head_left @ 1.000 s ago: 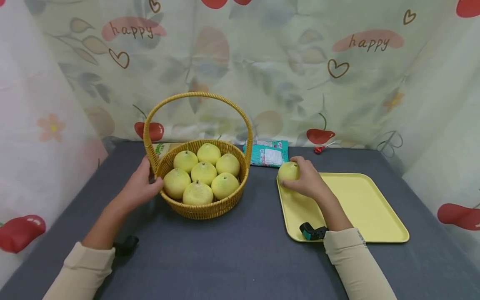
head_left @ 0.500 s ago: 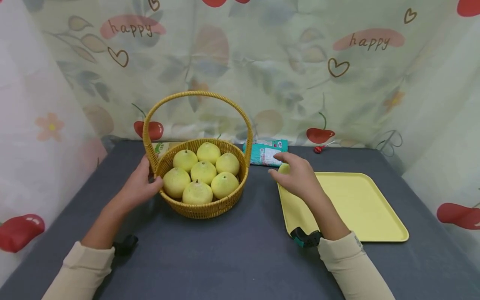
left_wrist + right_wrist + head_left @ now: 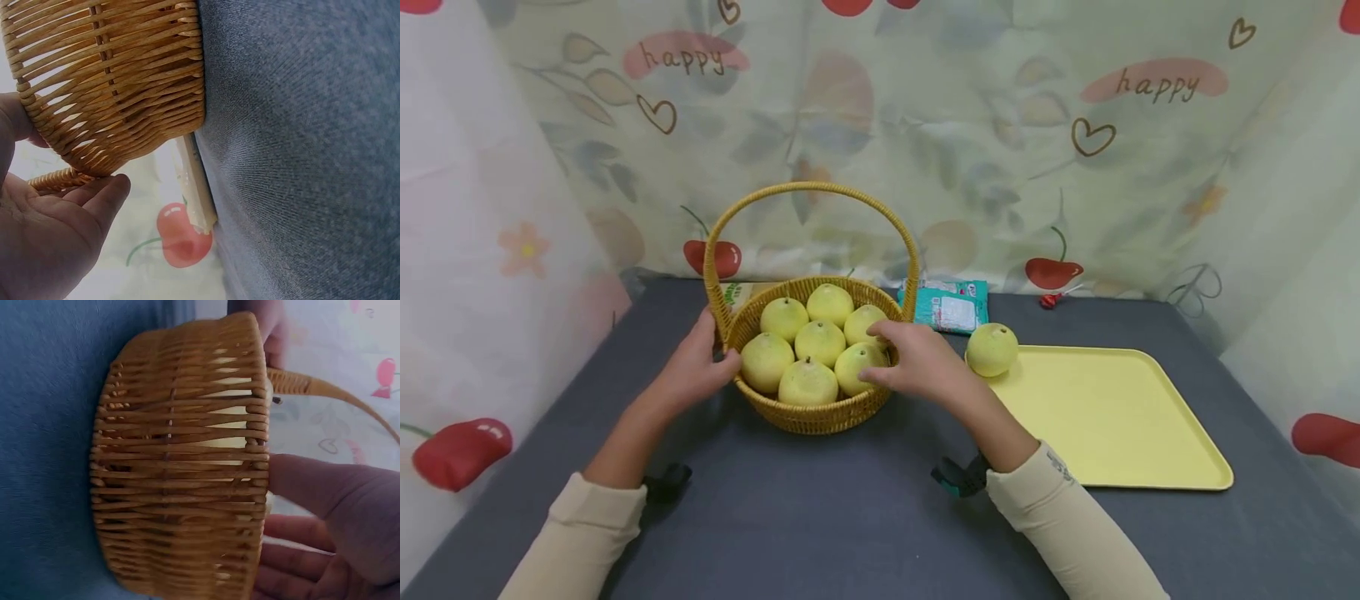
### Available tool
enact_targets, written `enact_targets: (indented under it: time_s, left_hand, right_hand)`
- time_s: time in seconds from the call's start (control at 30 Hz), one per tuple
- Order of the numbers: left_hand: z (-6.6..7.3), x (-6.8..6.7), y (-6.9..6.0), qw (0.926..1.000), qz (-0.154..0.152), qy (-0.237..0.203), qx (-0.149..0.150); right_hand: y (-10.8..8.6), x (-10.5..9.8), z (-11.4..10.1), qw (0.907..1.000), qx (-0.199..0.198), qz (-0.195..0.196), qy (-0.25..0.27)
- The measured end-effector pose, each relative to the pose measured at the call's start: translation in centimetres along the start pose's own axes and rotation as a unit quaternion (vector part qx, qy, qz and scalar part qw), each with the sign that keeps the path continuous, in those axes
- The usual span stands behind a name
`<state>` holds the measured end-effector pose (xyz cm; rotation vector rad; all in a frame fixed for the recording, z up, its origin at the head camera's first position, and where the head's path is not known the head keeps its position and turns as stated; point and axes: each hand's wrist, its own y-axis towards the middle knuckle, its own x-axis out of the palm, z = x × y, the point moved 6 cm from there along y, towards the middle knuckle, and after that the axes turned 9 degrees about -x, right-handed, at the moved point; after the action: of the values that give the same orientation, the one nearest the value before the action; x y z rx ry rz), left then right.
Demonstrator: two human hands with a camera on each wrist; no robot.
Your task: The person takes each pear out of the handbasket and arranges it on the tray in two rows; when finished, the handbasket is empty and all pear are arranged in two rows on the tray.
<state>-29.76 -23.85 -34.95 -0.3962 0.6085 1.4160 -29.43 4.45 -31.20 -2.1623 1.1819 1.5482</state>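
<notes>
In the head view, a wicker basket point(image 3: 816, 419) with a tall arched handle holds several round yellow-green pears point(image 3: 807, 382). My left hand point(image 3: 696, 364) grips its left rim by the handle's foot; the left wrist view shows the fingers point(image 3: 103, 201) against the woven wall. Over the basket's right side reaches my right hand point(image 3: 925, 358), thumb and fingers spread above the right-hand pears. In the right wrist view the thumb point(image 3: 303, 481) meets the rim, and the fingertips are hidden behind it. A single pear point(image 3: 992, 350) sits on the yellow tray's point(image 3: 1120, 417) back left corner.
A teal packet point(image 3: 951, 307) lies behind, between basket and tray. Another package point(image 3: 741, 293) is partly hidden behind the basket. A red lollipop point(image 3: 1051, 300) lies near the patterned curtain point(image 3: 880, 125) at the dark tablecloth's point(image 3: 820, 517) back edge.
My right hand has let go of the pear at the tray's corner and moved left to the basket. The left hand keeps its hold on the rim. The view has shifted slightly.
</notes>
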Motion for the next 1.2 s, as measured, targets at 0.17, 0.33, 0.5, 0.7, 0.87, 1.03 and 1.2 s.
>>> enact_targets:
  time_s: [0.17,0.33,0.5,0.7,0.87,1.03,1.2]
  left_hand:
    - [0.2,-0.1,0.0,1.0000,0.003,0.002,0.004]
    - [0.2,-0.2,0.1,1.0000,0.005,0.007,0.003]
    - [0.2,-0.2,0.1,1.0000,0.004,0.002,-0.002]
    - [0.0,-0.2,0.0,1.0000,0.003,-0.003,-0.002]
    - [-0.3,-0.2,-0.1,1.0000,0.004,-0.008,-0.004]
    - [-0.3,0.0,-0.2,1.0000,0.003,-0.005,-0.007]
    - [-0.2,0.1,-0.1,1.0000,0.004,0.004,-0.005]
  right_hand:
    - [2.2,1.5,0.0,0.9964,0.029,-0.072,-0.034]
    - [3.3,2.3,-0.2,0.9900,0.046,-0.110,-0.075]
    - [3.0,2.6,0.3,0.9942,0.058,-0.081,-0.042]
    - [2.0,2.9,1.0,0.9958,0.079,0.011,0.045]
    - [1.2,3.2,1.2,0.9916,0.072,0.069,0.083]
    - [0.9,3.3,1.3,0.9904,0.059,0.086,0.091]
    - [0.7,3.3,1.5,0.9909,0.056,0.086,0.088]
